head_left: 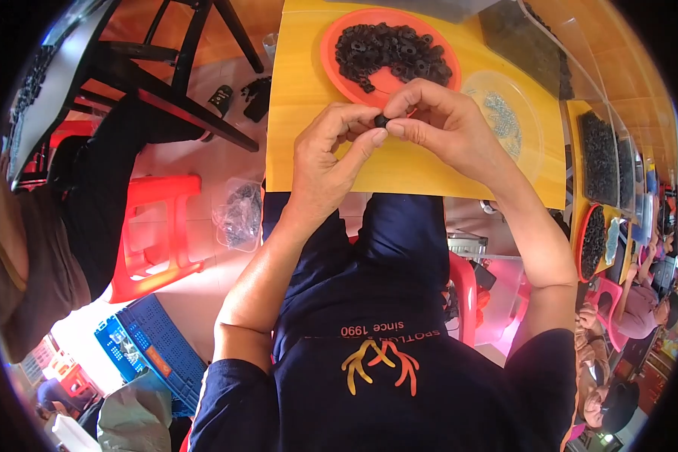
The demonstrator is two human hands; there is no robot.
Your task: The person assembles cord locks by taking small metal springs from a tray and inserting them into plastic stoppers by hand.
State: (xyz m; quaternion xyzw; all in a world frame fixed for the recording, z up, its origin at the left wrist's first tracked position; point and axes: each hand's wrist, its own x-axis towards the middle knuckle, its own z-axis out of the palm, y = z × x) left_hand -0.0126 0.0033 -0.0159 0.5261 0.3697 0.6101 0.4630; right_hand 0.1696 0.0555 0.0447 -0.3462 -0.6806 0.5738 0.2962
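Both hands up over the yellow desk [301, 83], meeting near its middle. Sm. blk part [382, 120] held btwn them, off the surface, in view just by the near rim of the red plate [385, 80]. L hand [325, 149]: fingers grasping the part's left side, thumb + index tips on it, other fingers curled behind. R hand [450, 124]: fingers grasping same part from the right, thumb + index pinched, tips close to those of L. Part mostly hidden by fingertips; exact shape can't tell.

Red plate carries a heap of blk pcs [392, 49], some w/ holes showing; bare patch at near side. To its right, partly behind R hand/wrist, a clear round dish [533, 135] w/ sm. silvery bits [503, 120] loose in it. Far right: clear-walled bin [601, 162] full of dk pcs; nearer, 2nd red plate [581, 245], also w/ blk pcs.

Floor, left: red stool [154, 230], clear tub [239, 215] beside it, blue crate [158, 339] nearer. Co-worker's dk trouser leg [102, 173] at left edge.
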